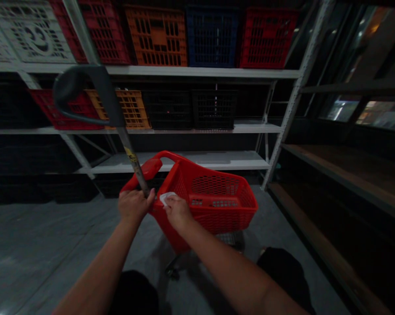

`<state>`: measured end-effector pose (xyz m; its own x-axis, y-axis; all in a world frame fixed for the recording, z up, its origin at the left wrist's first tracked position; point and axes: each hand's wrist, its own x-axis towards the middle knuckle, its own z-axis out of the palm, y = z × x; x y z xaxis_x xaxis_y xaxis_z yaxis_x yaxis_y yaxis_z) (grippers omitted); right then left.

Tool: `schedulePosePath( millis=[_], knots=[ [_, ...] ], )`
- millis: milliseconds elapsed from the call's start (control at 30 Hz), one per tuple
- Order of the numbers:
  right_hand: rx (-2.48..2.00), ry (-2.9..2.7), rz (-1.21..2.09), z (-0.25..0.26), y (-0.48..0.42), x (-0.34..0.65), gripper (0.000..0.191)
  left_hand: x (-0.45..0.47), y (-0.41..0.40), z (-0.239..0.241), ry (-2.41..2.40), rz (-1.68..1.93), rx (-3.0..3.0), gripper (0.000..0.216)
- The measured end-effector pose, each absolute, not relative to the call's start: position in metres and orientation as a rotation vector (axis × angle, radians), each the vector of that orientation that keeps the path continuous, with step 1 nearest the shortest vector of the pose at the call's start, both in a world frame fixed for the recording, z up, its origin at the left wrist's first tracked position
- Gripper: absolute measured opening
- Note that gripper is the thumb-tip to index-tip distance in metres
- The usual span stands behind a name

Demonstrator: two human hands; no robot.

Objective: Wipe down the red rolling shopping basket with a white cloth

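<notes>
In a dim storeroom aisle, the left hand [135, 204] is clamped round the tall pole handle [132, 159] of a red basket trolley [213, 201]; the right hand [178, 211] presses what may be a white cloth [166, 197] on its near rim – a hard push could tip or roll it

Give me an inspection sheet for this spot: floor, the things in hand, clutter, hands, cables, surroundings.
Surface: grey floor, bare where visible.
Things: red cart; pole with black curved head; small white item at cart rim.
Clutter: nothing seen.
Hands: left hand grips the pole; right hand on the white item.
Cables: nothing seen.
Surroundings: shelves with coloured crates; wooden shelving at right.
</notes>
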<state>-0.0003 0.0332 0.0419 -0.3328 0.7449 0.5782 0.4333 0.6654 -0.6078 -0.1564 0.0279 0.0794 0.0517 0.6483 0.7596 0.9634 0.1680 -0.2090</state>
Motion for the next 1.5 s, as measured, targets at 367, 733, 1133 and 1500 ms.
schedulePosePath(
  millis=[367, 733, 1133, 1500],
  knots=[
    [-1.416, -1.742, 0.166, -0.04, 0.037, 0.233, 0.025, -0.182, 0.036, 0.073, -1.66, -0.467, -1.543, 0.05],
    [-1.344, -1.682, 0.258, -0.034, 0.056, 0.191, 0.028, -0.155, 0.033, 0.081, -1.751, -0.491, -1.501, 0.051],
    [-0.923, -2.041, 0.362, 0.025, 0.046, 0.02, 0.026, -0.155, 0.032, 0.079, -1.725, -0.488, -1.482, 0.049],
    [-1.585, -1.691, 0.11, -0.04, 0.062, 0.278, 0.029, -0.159, 0.039, 0.079, -1.763, -0.5, -1.539, 0.05]
  ],
)
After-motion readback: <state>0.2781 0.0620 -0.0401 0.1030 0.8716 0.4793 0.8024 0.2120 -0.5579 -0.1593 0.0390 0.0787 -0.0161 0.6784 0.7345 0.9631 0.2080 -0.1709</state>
